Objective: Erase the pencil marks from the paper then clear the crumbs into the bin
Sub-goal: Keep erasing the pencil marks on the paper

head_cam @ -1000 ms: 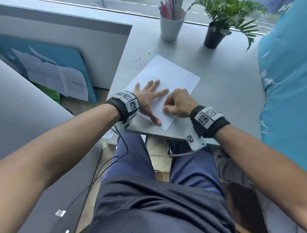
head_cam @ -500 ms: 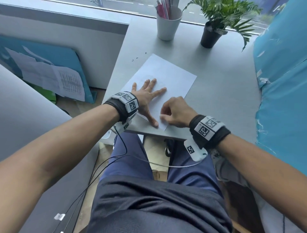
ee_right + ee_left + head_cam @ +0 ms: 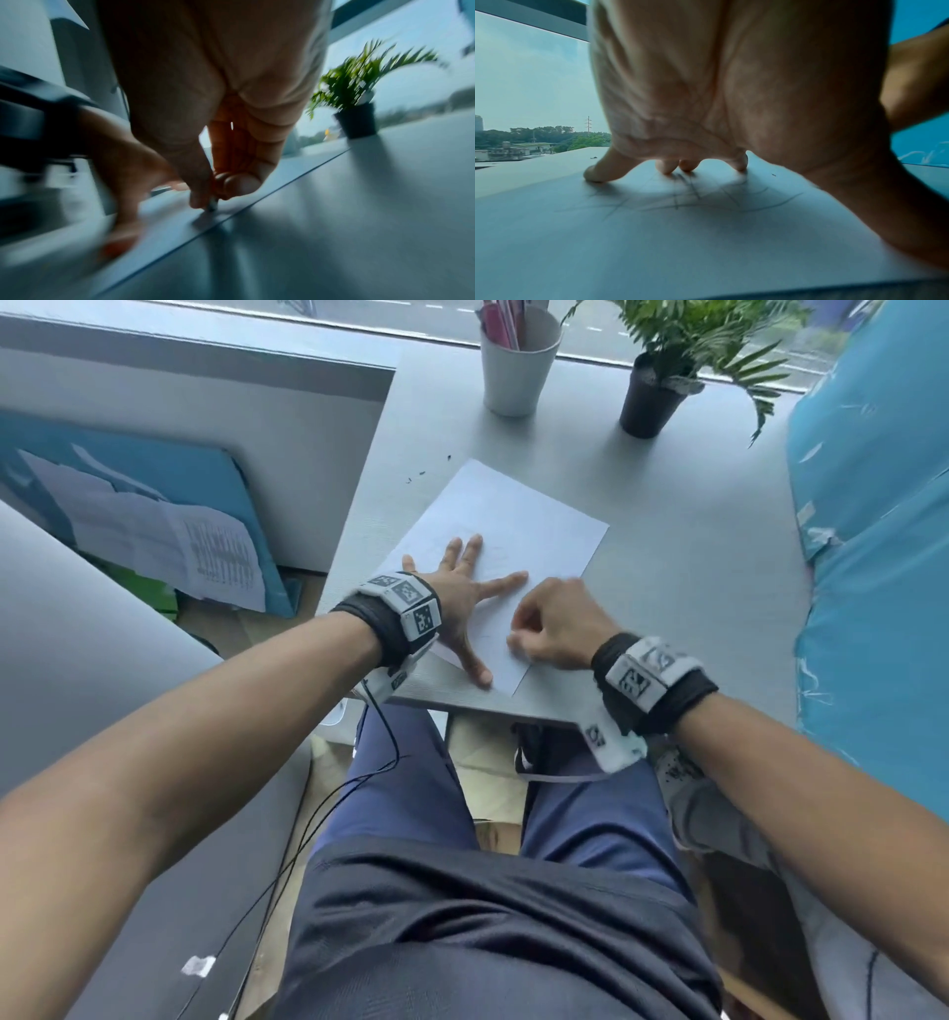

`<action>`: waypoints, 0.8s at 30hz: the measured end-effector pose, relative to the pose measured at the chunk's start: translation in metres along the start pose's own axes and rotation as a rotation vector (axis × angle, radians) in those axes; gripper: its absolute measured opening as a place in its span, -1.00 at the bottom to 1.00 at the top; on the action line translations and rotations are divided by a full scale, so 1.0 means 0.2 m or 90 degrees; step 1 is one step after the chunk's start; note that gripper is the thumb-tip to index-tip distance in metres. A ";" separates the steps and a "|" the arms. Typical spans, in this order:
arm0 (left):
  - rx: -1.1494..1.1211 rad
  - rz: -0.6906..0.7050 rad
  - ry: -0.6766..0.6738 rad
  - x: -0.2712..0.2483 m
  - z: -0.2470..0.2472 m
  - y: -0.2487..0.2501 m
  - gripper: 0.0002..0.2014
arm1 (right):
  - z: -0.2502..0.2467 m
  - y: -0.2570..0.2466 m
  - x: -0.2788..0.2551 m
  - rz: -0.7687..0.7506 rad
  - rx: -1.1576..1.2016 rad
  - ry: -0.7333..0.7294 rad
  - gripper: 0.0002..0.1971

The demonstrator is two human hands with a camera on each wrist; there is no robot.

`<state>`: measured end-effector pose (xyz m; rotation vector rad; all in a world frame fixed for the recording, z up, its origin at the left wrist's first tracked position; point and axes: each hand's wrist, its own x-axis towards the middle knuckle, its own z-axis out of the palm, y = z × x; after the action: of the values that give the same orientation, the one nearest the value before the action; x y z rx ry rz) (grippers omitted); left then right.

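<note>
A white sheet of paper [image 3: 518,526] lies askew on the grey desk [image 3: 683,567]. My left hand [image 3: 462,598] presses flat on it with fingers spread. Under that palm faint crossed pencil marks [image 3: 680,201] show in the left wrist view, with the fingertips [image 3: 595,174] planted on the sheet [image 3: 654,243]. My right hand [image 3: 554,629] is curled near the paper's near right edge. In the right wrist view its thumb and fingers pinch a small eraser [image 3: 212,205] whose tip touches the paper [image 3: 164,219]. The picture there is motion-blurred.
A white cup of pens [image 3: 518,361] and a potted plant [image 3: 652,397] stand at the far side by the window. A few dark crumbs [image 3: 421,472] lie on the desk left of the paper. A blue covered surface [image 3: 873,557] borders the right side.
My right hand has shifted a little, first nearer to me along the paper's near edge, then back up. The left hand stays flat on the sheet.
</note>
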<state>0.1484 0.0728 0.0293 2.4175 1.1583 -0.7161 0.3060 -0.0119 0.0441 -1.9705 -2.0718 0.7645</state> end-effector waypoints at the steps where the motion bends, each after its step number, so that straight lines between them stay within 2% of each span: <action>1: 0.002 0.003 0.002 0.00 0.00 0.00 0.52 | 0.03 -0.04 -0.04 -0.038 0.001 -0.041 -0.91; 3: 0.004 0.006 0.003 0.01 0.00 -0.01 0.52 | -0.01 -0.03 -0.03 -0.024 -0.005 -0.049 -0.91; 5: -0.002 0.001 0.001 0.00 0.00 0.00 0.52 | -0.08 0.04 0.04 0.053 0.004 0.026 -0.87; 6: -0.005 -0.002 0.000 0.00 0.00 0.01 0.51 | -0.09 0.05 0.06 0.062 -0.001 0.052 -0.87; 8: -0.007 0.000 0.000 0.00 0.00 0.01 0.51 | -0.01 0.00 0.02 0.023 -0.009 0.028 -0.89; 10: -0.009 0.005 0.006 0.01 0.01 0.00 0.51 | 0.05 -0.07 -0.07 -0.054 -0.006 -0.049 -0.91; 11: -0.010 0.004 0.009 0.01 0.01 0.00 0.51 | 0.04 -0.07 -0.07 -0.055 -0.006 -0.059 -0.90; 14: -0.014 -0.007 0.002 0.00 0.00 0.01 0.52 | -0.08 0.03 0.04 0.038 0.013 0.033 -0.88; 16: -0.015 -0.009 -0.001 -0.01 0.00 0.02 0.52 | -0.05 0.04 0.03 0.031 0.009 0.056 -0.89; 19: -0.008 0.002 0.005 0.00 0.01 0.01 0.51 | 0.06 -0.06 -0.07 -0.068 -0.006 -0.047 -0.91; 20: -0.007 0.001 0.007 0.00 0.01 0.01 0.51 | 0.04 -0.05 -0.06 -0.060 -0.009 -0.058 -0.91; 23: -0.017 -0.001 0.003 -0.01 0.00 0.01 0.51 | -0.09 0.05 0.08 0.054 -0.010 0.040 -0.88; 24: -0.022 0.000 0.001 -0.01 0.00 0.01 0.51 | -0.10 0.07 0.09 0.063 -0.005 0.057 -0.89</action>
<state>0.1489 0.0692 0.0309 2.3904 1.1623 -0.6879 0.3254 0.0095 0.0506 -2.0853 -1.9424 0.6739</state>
